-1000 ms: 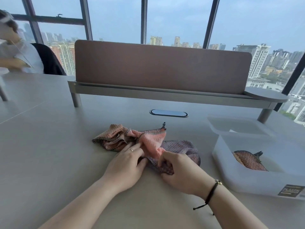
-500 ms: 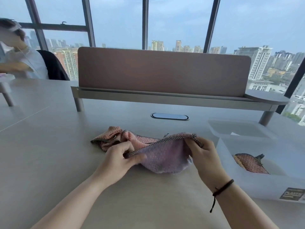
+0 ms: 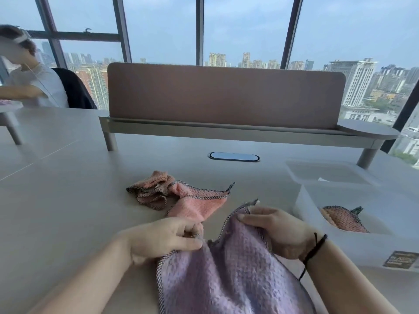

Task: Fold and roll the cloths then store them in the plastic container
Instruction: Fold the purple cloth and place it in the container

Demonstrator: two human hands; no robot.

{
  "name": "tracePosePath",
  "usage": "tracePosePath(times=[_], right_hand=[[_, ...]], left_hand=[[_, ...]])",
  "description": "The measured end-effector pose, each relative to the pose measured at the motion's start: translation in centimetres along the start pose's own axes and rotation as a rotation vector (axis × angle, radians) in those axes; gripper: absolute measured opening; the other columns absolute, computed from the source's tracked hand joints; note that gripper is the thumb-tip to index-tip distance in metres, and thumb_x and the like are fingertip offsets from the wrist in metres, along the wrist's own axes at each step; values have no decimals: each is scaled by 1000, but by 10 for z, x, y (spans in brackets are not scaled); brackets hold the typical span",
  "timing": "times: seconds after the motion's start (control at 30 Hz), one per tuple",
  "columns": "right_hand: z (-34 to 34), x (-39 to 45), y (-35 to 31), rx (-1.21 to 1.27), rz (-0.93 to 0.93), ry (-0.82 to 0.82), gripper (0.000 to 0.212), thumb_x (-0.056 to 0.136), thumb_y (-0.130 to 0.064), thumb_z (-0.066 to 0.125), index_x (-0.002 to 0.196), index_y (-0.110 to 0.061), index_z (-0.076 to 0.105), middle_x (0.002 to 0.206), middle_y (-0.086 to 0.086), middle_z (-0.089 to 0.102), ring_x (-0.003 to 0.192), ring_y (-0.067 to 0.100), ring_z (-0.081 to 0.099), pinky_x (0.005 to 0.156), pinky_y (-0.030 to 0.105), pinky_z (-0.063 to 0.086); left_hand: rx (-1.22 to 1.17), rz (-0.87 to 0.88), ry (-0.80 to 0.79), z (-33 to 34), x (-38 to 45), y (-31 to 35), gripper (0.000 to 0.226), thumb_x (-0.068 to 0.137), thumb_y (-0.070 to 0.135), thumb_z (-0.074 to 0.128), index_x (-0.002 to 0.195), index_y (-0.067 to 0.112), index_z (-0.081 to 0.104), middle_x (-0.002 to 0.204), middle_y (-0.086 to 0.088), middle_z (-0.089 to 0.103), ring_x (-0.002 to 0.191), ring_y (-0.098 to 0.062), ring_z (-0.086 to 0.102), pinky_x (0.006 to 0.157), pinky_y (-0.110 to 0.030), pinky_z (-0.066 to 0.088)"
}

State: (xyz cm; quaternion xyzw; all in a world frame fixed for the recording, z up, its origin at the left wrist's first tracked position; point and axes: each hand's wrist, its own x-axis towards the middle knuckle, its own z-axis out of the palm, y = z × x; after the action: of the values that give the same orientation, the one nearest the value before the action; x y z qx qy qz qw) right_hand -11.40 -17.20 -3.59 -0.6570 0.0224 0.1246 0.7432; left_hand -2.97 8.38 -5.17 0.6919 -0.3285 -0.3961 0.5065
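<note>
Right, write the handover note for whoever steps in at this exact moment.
Left hand: pinches the top edge of the purple cloth.
Right hand: grips the same cloth's other top corner, so it is held up and spread, not yet folded.
Pink cloths: crumpled in a heap on the table, behind the hands.
Container: open, at right, with one rolled cloth inside. Its lid lies behind it.
Done: one cloth rolled and stored.
Left: fold, roll and store the purple cloth, then the pink heap.
</note>
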Motion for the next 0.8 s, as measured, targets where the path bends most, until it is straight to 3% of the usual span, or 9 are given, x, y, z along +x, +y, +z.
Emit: tracePosePath(times=[0.07, 0.13, 0.23, 0.3, 0.4, 0.47, 0.57, 0.67, 0.8], right_hand=[[2, 6, 7, -74, 63, 81, 22, 97, -10, 58, 101, 9, 69, 92, 22, 73, 71, 25, 72, 65, 31, 59], [0, 12, 11, -69, 28, 228, 26, 101, -12, 53, 98, 6, 72, 98, 23, 74, 77, 28, 72, 71, 34, 60], [-11, 29, 17, -156, -73, 486, 36, 96, -31, 59, 93, 3, 73, 96, 21, 75, 83, 34, 70, 82, 56, 55], [-24, 41, 28, -192, -120, 600, 45, 85, -42, 62, 90, 2, 69, 83, 10, 72, 76, 27, 65, 71, 58, 52], [-32, 47, 37, -163, -209, 699, 42, 81, -39, 62, 90, 2, 65, 77, 1, 64, 76, 18, 55, 70, 37, 41], [-31, 46, 37, -168, -238, 732, 42, 82, -36, 62, 92, 5, 62, 77, 0, 62, 77, 15, 53, 72, 34, 39], [-33, 44, 39, -185, -204, 768, 29, 84, -30, 61, 92, -3, 68, 78, 0, 67, 77, 16, 57, 71, 34, 42], [-34, 39, 38, -247, -205, 778, 22, 89, -16, 53, 92, -19, 75, 78, 3, 73, 67, 22, 59, 61, 38, 44], [-38, 38, 41, -265, -204, 788, 27, 92, -5, 45, 91, -16, 70, 71, 13, 57, 60, 23, 43, 56, 37, 30]], left_hand=[[102, -4, 184, 0, 10, -1, 17, 96, 20, 63, 98, 3, 62, 101, 6, 62, 93, -1, 57, 85, -13, 43], [232, 47, 376, -7, 21, -8, 13, 93, 28, 66, 92, 15, 64, 113, 12, 58, 100, 0, 55, 91, -19, 39], [486, 93, 695, -16, 32, -22, 17, 90, 33, 69, 81, 24, 57, 116, 9, 68, 104, -2, 62, 94, -22, 40], [522, 144, 824, -21, 35, -24, 17, 86, 30, 73, 80, 25, 58, 100, 1, 74, 96, -12, 68, 91, -29, 50], [469, 164, 856, -26, 33, -25, 18, 81, 23, 80, 81, 27, 62, 82, 8, 75, 80, -3, 68, 82, -27, 54], [494, 107, 756, -25, 27, -24, 26, 79, 22, 81, 90, 31, 60, 79, 17, 75, 76, 4, 66, 76, -11, 46], [472, 66, 716, -25, 18, -24, 31, 78, 15, 78, 96, 32, 60, 77, 20, 75, 82, 6, 64, 78, -12, 42], [425, 72, 884, -26, 16, -24, 25, 79, 6, 70, 85, 30, 66, 72, 13, 74, 79, 5, 63, 71, -17, 41], [389, 172, 1121, -24, 14, -18, 12, 83, 12, 74, 82, 23, 69, 83, 14, 73, 67, 7, 63, 60, -3, 39]])
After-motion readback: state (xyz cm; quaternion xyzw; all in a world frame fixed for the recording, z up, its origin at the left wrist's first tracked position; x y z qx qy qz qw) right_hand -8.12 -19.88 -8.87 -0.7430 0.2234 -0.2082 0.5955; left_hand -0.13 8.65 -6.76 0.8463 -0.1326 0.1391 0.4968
